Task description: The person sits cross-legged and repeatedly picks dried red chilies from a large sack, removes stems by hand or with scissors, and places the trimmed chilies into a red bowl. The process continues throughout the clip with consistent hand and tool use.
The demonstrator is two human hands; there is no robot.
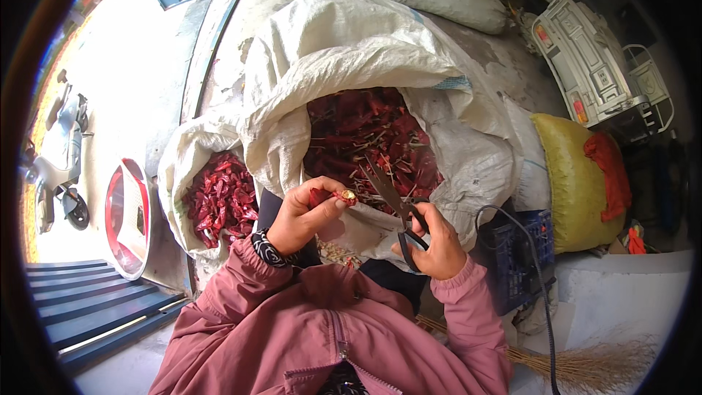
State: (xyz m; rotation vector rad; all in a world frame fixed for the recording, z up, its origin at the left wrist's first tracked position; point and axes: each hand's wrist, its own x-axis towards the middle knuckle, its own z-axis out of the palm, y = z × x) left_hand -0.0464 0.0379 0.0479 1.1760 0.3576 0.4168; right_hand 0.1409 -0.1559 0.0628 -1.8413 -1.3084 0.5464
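A dried red chili pepper [323, 196] is pinched between the thumb and fingers of my left hand [303, 214], its cut end facing right and showing a pale inside. My right hand [443, 244] grips the dark handles of a pair of scissors [390, 191], whose blades are parted and point up and left, apart from the pepper. Both hands are over the near rim of a large white woven sack [351, 63]. Whole dried chilies with stems [362, 126] fill its mouth. To the left, a smaller white sack [174, 175] holds red chili pieces [222, 197].
A red-and-white basket [143, 219] leans at the left by blue metal slats [104, 307]. On the right are a stuffed yellow sack [565, 186], a blue plastic crate [524, 263], a dark cable [543, 280] and a straw broom [581, 365]. A white cargo vehicle [587, 60] stands behind.
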